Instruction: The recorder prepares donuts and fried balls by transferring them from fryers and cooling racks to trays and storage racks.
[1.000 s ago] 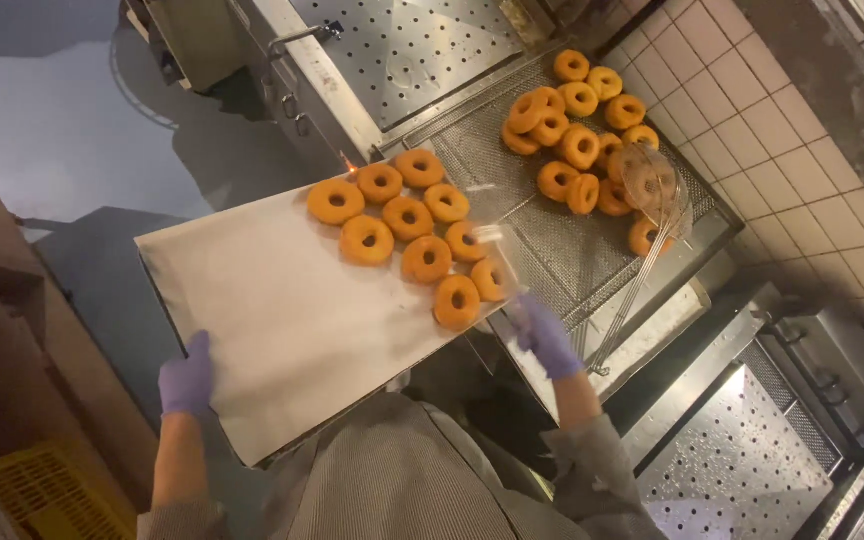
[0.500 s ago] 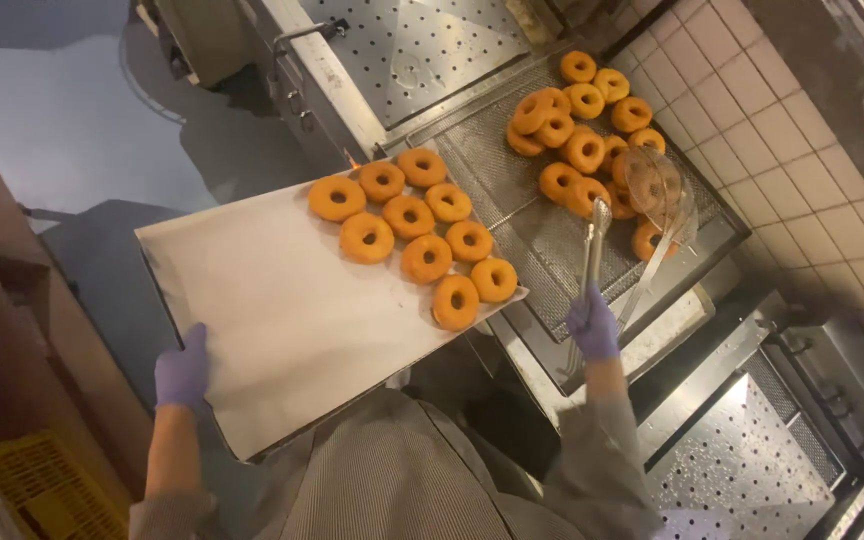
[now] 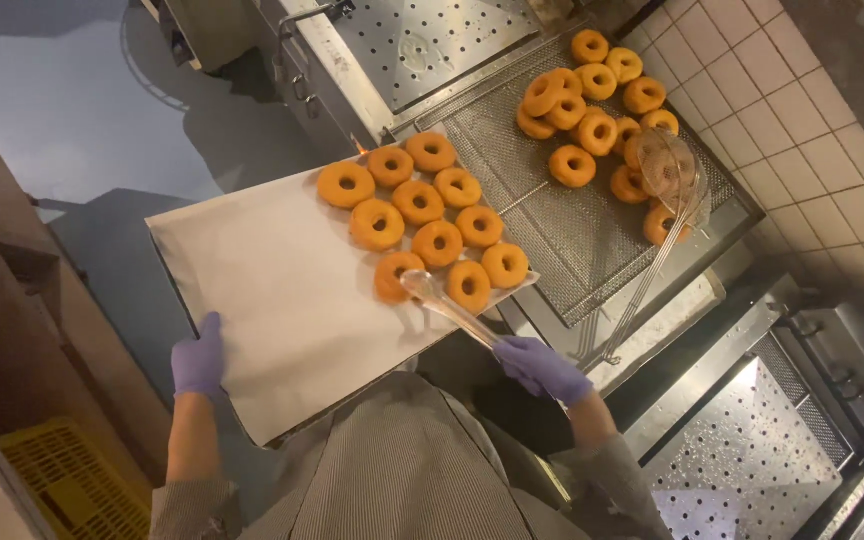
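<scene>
Tongs (image 3: 449, 308) in clenched right hand (image 3: 542, 368), tips toward doughnuts (image 3: 422, 215); left hand (image 3: 199, 358) gripping tray (image 3: 262, 300).

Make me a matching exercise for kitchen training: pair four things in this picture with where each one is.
Things:
1. tongs
2. skimmer
3. paper-lined tray
4. yellow crate

Places:
A. on the floor, lower left
B. lying on the wire rack among doughnuts
C. in the right hand
D. held at its edge by the left hand

Pairs: 1-C, 2-B, 3-D, 4-A
</scene>
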